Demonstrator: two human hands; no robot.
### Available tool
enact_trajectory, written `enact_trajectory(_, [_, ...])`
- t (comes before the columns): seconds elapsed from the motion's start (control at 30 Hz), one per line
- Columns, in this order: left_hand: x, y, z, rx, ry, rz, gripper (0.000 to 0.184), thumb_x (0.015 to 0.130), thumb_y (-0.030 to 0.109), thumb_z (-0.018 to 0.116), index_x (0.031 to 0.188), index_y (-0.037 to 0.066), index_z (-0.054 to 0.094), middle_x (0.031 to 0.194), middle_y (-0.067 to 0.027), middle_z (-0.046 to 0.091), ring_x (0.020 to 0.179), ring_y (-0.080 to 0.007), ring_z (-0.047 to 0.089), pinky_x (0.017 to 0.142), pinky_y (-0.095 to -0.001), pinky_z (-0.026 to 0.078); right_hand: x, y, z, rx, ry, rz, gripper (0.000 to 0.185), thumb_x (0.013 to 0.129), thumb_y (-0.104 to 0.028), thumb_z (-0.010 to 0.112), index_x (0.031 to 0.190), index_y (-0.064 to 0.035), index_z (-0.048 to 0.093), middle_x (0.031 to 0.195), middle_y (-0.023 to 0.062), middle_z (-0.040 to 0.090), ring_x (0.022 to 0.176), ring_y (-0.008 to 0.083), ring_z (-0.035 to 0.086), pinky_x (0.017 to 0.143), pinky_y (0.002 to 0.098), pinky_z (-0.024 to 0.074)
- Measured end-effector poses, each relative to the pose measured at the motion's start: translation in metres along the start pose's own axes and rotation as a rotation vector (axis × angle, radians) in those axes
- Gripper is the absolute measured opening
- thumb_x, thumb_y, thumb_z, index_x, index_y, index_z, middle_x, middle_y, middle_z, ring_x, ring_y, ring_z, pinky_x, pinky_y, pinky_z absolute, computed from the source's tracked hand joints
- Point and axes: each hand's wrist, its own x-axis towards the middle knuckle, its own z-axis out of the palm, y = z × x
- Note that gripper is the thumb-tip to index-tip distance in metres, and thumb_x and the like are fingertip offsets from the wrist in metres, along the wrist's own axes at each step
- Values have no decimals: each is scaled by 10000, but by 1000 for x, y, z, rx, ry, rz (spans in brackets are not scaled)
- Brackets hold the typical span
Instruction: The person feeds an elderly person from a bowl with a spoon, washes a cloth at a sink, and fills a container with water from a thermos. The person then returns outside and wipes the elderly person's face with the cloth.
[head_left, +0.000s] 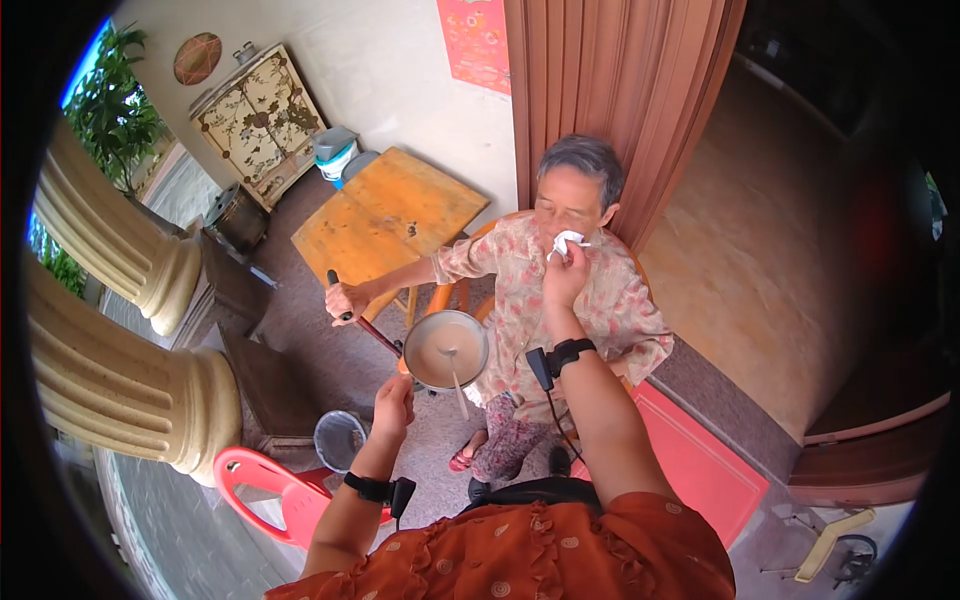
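My right hand (566, 277) is closed on a white tissue (566, 243), pressed to the mouth of a seated person (580, 205) in a flowered shirt. Low in front of that person, my left hand (393, 404) is closed at the near-left edge of a round metal bowl (486, 352). An orange piece, seemingly the bowl's handle, shows just above my fingers. The bowl holds a pale brownish, soupy food (432, 355), and a spoon (459, 388) leans in it with its handle over the near rim.
The seated person's hand (346, 302) grips a walking stick (378, 336) beside the bowl. A wooden table (385, 205) stands behind. Below left are a grey bucket (340, 441) and a red plastic chair (240, 495). A red mat (690, 455) lies at right.
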Motion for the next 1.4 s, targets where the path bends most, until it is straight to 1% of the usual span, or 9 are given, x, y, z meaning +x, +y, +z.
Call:
enact_trajectory(0.17, [2,-4,-13,-53,26,2,292,931,223,492,657,140,434,509,44,334,363,-80,258,336,-249,202,-2,-22,-1,130,-73,38,261,811,-138,684,1051,-33,672,1036,107,536,898,238,595,787,325,501])
enact_trajectory(0.23, [2,-4,-15,-60,22,1,291,932,218,487,657,138,435,508,41,334,359,-84,255,334,-250,200,5,-22,-9,-104,-179,-255,250,793,-151,702,1033,-79,699,1029,111,533,899,253,590,770,346,513])
enact_trajectory(0.4, [4,-4,-16,-39,17,-4,303,934,224,478,647,139,433,505,36,339,356,-84,258,331,-250,196,28,-13,-15,-246,-154,-388,197,752,-109,722,949,-115,722,984,94,559,787,235,598,701,342,521])
enact_trajectory(0.67, [5,-4,-19,-69,-29,15,271,920,226,503,664,150,455,510,69,344,357,-52,256,332,-234,178,55,25,-51,-236,-82,67,141,733,-102,712,851,-36,668,798,107,605,674,255,598,672,367,508])
enact_trajectory(0.8, [10,-6,-16,-81,-19,8,272,923,230,507,669,149,451,510,70,343,357,-51,256,331,-234,178,38,-18,-53,-187,-225,-227,118,743,-126,709,847,-79,677,877,87,603,710,261,609,660,374,514])
enact_trajectory(0.87, [9,-7,-16,-77,-36,-6,270,923,231,507,672,147,451,510,69,346,357,-51,258,330,-233,178,37,-25,-41,-265,-252,-572,112,747,-137,711,852,-112,684,913,85,594,757,279,610,659,387,520])
enact_trajectory(1.13, [3,2,-6,-25,-38,-6,295,932,224,486,656,131,441,491,39,346,347,-81,245,329,-254,181,50,-10,-52,-395,-4,-362,77,708,-97,711,761,-66,665,861,116,613,755,301,609,675,409,511])
enact_trajectory(1.2, [4,4,-2,-30,-43,6,274,922,219,501,666,135,455,497,51,357,346,-69,254,327,-247,182,55,-5,-83,-477,-34,-14,113,721,-129,709,783,-58,645,843,116,615,708,271,620,660,392,520])
enact_trajectory(1.4, [6,5,10,-66,-70,17,275,916,223,513,660,135,465,493,58,361,338,-57,257,321,-240,181,55,3,-71,380,-180,377,177,797,-44,699,944,7,615,843,59,635,685,120,611,525,224,500])
